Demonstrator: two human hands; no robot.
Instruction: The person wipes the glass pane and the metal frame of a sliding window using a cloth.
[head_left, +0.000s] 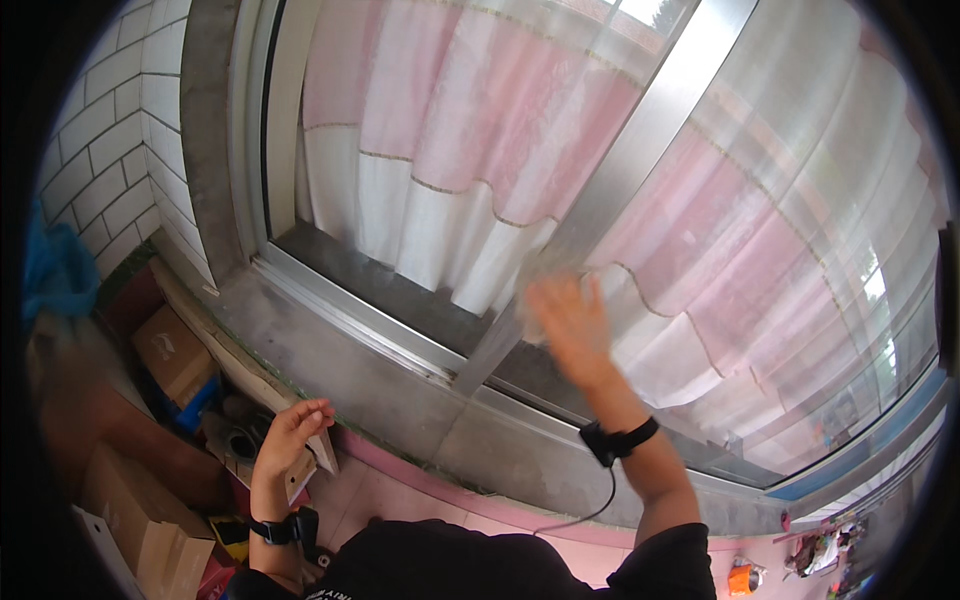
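My right hand (571, 324) presses a pale, blurred cloth (534, 300) against the aluminium frame upright (645, 142) of a sliding window, fingers spread over it. Behind the glass hang pink and white curtains (450, 135). My left hand (294, 433) is raised at the outer edge of the grey window sill (337, 375), its fingers slightly bent and nothing seen in them. Both wrists wear black straps, and a cable runs from the right one.
Cardboard boxes (176, 352), a dark shoe (241, 442) and a blue item (199, 403) lie at lower left. A blue plastic bag (64, 259) is near the white tiled wall (112, 157). An orange container (742, 580) stands on the pink floor.
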